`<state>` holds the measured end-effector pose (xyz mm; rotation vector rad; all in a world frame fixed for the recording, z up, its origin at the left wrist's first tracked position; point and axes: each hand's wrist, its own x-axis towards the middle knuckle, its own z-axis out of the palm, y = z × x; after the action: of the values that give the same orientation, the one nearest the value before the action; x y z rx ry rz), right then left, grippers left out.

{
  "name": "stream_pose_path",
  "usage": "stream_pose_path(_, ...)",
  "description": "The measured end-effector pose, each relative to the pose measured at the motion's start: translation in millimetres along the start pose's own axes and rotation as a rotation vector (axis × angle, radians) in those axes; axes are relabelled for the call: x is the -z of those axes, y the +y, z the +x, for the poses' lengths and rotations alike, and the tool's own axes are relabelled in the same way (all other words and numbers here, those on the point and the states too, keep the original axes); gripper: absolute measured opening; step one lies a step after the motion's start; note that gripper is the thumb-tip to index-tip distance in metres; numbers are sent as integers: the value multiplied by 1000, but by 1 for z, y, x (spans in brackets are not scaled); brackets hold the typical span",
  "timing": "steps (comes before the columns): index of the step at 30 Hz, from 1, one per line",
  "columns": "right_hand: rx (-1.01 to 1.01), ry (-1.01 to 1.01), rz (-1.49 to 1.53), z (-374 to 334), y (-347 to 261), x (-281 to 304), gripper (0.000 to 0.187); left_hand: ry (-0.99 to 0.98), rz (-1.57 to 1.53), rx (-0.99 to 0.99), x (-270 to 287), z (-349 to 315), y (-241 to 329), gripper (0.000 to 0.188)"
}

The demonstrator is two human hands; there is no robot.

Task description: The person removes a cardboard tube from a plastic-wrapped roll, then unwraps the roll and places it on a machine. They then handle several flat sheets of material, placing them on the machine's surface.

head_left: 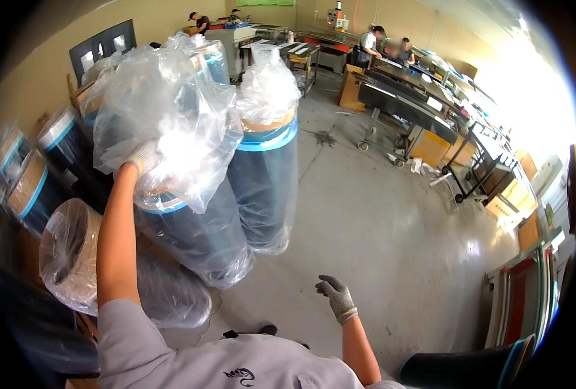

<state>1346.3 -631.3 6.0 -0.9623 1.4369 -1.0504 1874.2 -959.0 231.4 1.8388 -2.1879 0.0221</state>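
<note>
My left hand (146,157), in a pale knitted glove, reaches forward and grips the bunched clear plastic bag (203,146) over a tall dark roll (194,233). Glare and folds of film partly hide its fingers. The roll leans slightly, with blue tape round its top and film round its body. Beside it on the right stands another wrapped dark roll (262,181), its plastic gathered above a blue-taped rim. My right hand (335,295), gloved with grey fingertips, is held over the floor with nothing in it, its fingers loosely apart.
A film-wrapped cardboard tube (67,249) lies tilted at my left, near more dark rolls (74,152). Another roll (459,369) lies at lower right, by leaning panels (521,298). Wheeled worktables (408,107) and a black cart (476,162) stand ahead right; several people work farther back.
</note>
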Motion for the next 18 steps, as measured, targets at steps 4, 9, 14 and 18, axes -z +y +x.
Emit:
stream_pose_path(4,-1,225,-131,-12,17,35,29,636,54,35,15,-78,110,47)
stream_pose_path(9,-180,501,-310,-38,19,62,24,968,-220,-57,-54,-168,167,39)
stream_pose_path(14,-110,844,-228,-98,51,92,22,210,-844,-336,-180,-203,323,11)
stream_pose_path(18,-212,1122,-78,-188,90,143,32,-218,-972,-797,-244,-250,447,29)
